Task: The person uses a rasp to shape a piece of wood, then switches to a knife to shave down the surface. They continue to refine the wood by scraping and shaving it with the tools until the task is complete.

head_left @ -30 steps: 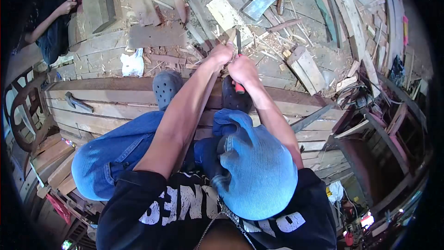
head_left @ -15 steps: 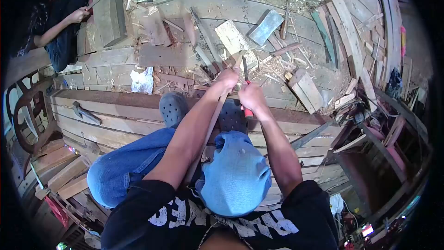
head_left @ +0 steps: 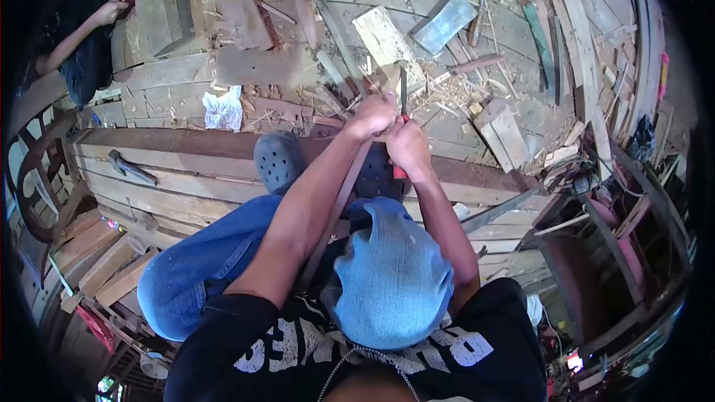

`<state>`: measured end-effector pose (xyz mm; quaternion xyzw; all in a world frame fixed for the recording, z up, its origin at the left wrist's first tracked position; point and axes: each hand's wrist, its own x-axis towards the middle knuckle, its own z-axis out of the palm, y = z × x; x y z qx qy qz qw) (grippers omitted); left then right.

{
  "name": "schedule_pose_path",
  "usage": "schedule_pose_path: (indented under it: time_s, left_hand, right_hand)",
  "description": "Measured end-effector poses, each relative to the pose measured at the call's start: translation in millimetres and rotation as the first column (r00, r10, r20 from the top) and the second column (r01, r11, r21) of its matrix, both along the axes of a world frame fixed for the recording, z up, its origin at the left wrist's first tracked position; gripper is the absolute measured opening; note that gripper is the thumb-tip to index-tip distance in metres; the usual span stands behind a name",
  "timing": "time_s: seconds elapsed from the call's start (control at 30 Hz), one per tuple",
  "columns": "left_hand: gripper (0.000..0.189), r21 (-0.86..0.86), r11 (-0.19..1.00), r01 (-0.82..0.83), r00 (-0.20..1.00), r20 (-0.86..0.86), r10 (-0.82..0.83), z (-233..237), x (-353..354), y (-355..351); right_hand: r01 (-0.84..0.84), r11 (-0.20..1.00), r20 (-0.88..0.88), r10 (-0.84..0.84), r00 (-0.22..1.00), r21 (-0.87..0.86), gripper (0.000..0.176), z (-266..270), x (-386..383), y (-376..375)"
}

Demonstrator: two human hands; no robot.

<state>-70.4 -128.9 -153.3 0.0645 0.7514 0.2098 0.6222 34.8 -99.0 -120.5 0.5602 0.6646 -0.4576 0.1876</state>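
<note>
My left hand (head_left: 375, 115) is closed around a long wooden strip (head_left: 347, 187), which runs back between my legs toward my body. The strip's far end shows just beyond my fingers, over the pale wood block (head_left: 381, 39). Right beside it, my right hand (head_left: 409, 149) grips a red-handled knife (head_left: 404, 89) with a narrow dark blade pointing away from me. Red handle shows at both ends of my fist. The two hands are close together, and the blade lies along the strip's right side.
A grey-blue block (head_left: 445, 24) and a cut wood block (head_left: 500, 134) lie among shavings on the plank floor. A hammer (head_left: 132, 168) rests on the beam at left. Another person's hand (head_left: 109, 11) holds a tool at upper left. White crumpled material (head_left: 223, 109) lies nearby.
My right hand has come closer to my left, and the knife blade points straighter ahead beside the strip. The view has shifted a little. Both hands keep their holds.
</note>
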Motion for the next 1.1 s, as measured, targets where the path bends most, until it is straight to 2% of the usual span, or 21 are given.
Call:
schedule_pose_path:
  time_s: [0.03, 0.07, 0.17, 0.23, 0.33, 0.37, 0.4, 0.47, 0.5, 0.53, 0.6, 0.63, 0.8, 0.9, 1.0, 1.03, 1.1]
  left_hand:
    - [0.058, 0.007, 1.000, -0.030, 0.999, 0.037, 0.030, -4.2, 0.1, -2.0]
    - [0.060, 0.033, 0.999, 0.017, 0.999, -0.030, -0.016, -11.1, 0.1, -2.6]
    - [0.060, -0.008, 1.000, 0.022, 1.000, 0.019, -0.021, -8.2, 1.3, -4.3]
    - [0.059, -0.006, 1.000, -0.011, 0.996, 0.088, 0.011, -13.0, 0.1, -5.5]
    - [0.059, 0.023, 0.999, 0.024, 0.996, 0.082, -0.026, -24.9, 1.0, -10.6]
    - [0.066, 0.107, 0.994, 0.028, 0.998, -0.050, -0.023, -28.5, 6.1, -11.8]
    - [0.066, 0.116, 0.993, 0.027, 0.998, -0.053, -0.021, -22.8, 3.5, -6.0]
    - [0.066, 0.033, 0.991, 0.131, 0.986, -0.108, -0.127, -6.8, -1.2, -1.7]
    - [0.065, 0.104, 0.990, 0.092, 0.983, -0.167, -0.074, -8.1, 0.8, -3.0]
    - [0.065, 0.101, 0.991, 0.089, 0.984, -0.164, -0.071, -10.4, 1.2, -3.1]
    - [0.065, -0.024, 0.996, 0.091, 0.996, 0.009, -0.090, -11.6, -1.4, -2.6]
    - [0.064, -0.031, 0.994, 0.103, 0.994, -0.043, -0.105, -13.1, 0.0, -2.5]
    - [0.064, -0.060, 0.992, 0.107, 0.994, -0.021, -0.109, -9.3, 1.8, 2.3]
    - [0.064, -0.064, 0.989, 0.130, 0.990, -0.041, -0.133, -11.8, 2.7, 0.8]
    - [0.064, -0.027, 0.990, 0.141, 0.988, -0.055, -0.142, -11.2, 6.2, -0.8]
    - [0.064, 0.005, 0.990, 0.140, 0.987, -0.085, -0.139, -13.6, 4.0, -2.0]
    - [0.064, 0.043, 0.978, 0.206, 0.972, -0.119, -0.200, -18.3, 4.1, -9.0]
  right_hand:
    - [-0.032, 0.997, -0.073, 0.038, 0.997, 0.077, 0.044, 1.2, 8.8, -6.8]
    - [-0.026, 0.996, -0.090, 0.034, 0.995, 0.087, 0.044, -7.9, 5.6, -2.3]
    - [0.073, 0.994, -0.034, -0.076, 0.997, -0.080, 0.047, -6.0, -1.3, 10.6]
    - [0.035, 0.995, -0.038, -0.039, 0.999, -0.090, 0.048, -11.9, -7.0, 20.4]
    - [0.043, 0.994, -0.036, -0.047, 0.998, -0.100, 0.047, 2.5, -9.1, 11.0]
    - [0.051, 0.996, -0.034, -0.053, 0.998, -0.071, 0.047, 8.0, -7.9, 9.4]
    - [0.049, 0.997, -0.037, -0.052, 0.998, -0.062, 0.047, 8.9, -6.2, 9.8]
    - [0.039, 0.999, -0.039, -0.039, 0.998, 0.002, 0.043, 8.1, -0.9, 3.4]
    - [0.036, 0.999, -0.037, -0.036, 0.999, -0.002, 0.043, 11.8, -0.9, 4.0]
    - [0.028, 0.999, -0.018, -0.028, 0.999, -0.034, 0.043, 15.9, 0.3, 6.5]
    - [0.015, 0.995, 0.013, -0.014, 1.000, -0.101, 0.043, 25.7, 0.7, 12.0]
    - [0.016, 0.994, 0.012, -0.015, 1.000, -0.104, 0.043, 29.9, 1.7, 13.7]
    - [0.090, 0.964, 0.068, -0.075, 0.995, -0.251, 0.045, 44.7, -0.9, 27.0]
    - [0.041, 0.977, 0.009, -0.040, 0.999, -0.209, 0.046, 31.9, 2.4, 18.7]
    - [0.073, 0.986, -0.034, -0.079, 0.996, -0.151, 0.047, 7.4, -4.2, 17.5]
    - [0.010, 0.999, -0.031, -0.012, 0.999, -0.033, 0.045, -4.0, -14.0, 21.4]
    - [-0.044, 0.994, -0.044, 0.040, 0.998, -0.097, 0.044, 10.0, -17.1, 33.1]
